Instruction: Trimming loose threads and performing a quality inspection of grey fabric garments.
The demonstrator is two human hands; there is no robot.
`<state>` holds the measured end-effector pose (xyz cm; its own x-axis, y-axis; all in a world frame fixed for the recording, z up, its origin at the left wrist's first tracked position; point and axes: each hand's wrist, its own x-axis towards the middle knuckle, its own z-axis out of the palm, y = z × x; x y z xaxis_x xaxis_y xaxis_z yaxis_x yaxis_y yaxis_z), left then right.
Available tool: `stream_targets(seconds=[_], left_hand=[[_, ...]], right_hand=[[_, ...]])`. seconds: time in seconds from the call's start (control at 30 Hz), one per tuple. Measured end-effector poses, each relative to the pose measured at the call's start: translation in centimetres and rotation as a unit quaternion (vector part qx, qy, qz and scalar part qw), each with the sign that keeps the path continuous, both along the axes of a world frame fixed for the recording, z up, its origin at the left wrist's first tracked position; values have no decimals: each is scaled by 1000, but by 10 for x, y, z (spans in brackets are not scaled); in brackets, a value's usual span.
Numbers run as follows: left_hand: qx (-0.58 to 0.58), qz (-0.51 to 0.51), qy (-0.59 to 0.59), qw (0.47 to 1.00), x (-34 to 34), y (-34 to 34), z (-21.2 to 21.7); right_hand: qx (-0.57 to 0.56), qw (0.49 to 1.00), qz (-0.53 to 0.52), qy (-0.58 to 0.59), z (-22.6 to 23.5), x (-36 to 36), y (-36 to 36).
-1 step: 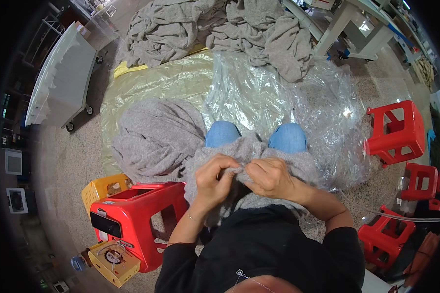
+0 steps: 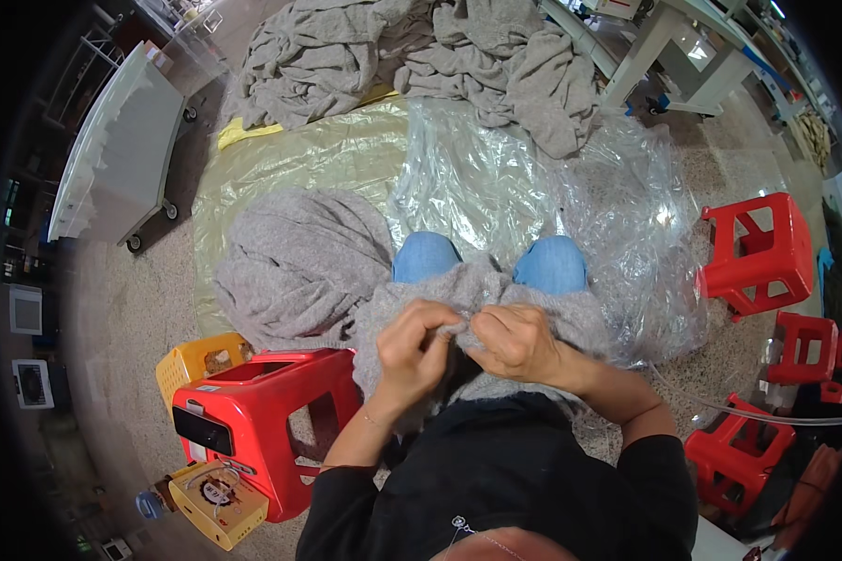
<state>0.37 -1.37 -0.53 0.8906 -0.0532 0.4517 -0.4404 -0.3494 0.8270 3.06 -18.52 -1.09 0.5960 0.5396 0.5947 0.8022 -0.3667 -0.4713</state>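
Observation:
A fuzzy grey knit fabric [image 2: 571, 318] lies bunched across my lap, over knees in blue jeans. My left hand [image 2: 413, 348] pinches a fold of it between thumb and fingers. Close beside it, my right hand [image 2: 515, 343] is closed on the same fabric, its fingers curled under. A short gathered stretch of knit runs between the two hands. What the fingertips do in detail is hidden by the knuckles. To the left, a larger heap of the same grey knit [image 2: 299, 262] rests against the lap piece.
Clear plastic sheeting [image 2: 627, 224] and yellowish sheeting [image 2: 290, 168] cover the floor ahead, with a grey knit pile [image 2: 327, 56] beyond. A red stool [image 2: 253, 411] holding a phone [image 2: 203, 430] stands left, beside a yellow box [image 2: 220, 505]. More red stools [image 2: 762, 252] stand right; a white wheeled cart [image 2: 122, 140] is far left.
My left hand and wrist have shifted very slightly to the right. Both hands keep their hold on the fabric, and nothing else has visibly moved.

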Motion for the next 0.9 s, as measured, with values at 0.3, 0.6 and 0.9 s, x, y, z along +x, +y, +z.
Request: stream_targets(seconds=[0.3, 0.6, 0.9], left_hand=[[-93, 61, 11, 994, -14, -17, -10], [-388, -64, 298, 870, 3, -5, -15], [-361, -117, 267, 886, 11, -7, -26]], right_hand=[[82, 988, -109, 76, -10, -18, 15], [48, 996, -79, -10, -11, -7, 0], [82, 992, -99, 1, -17, -3, 0]])
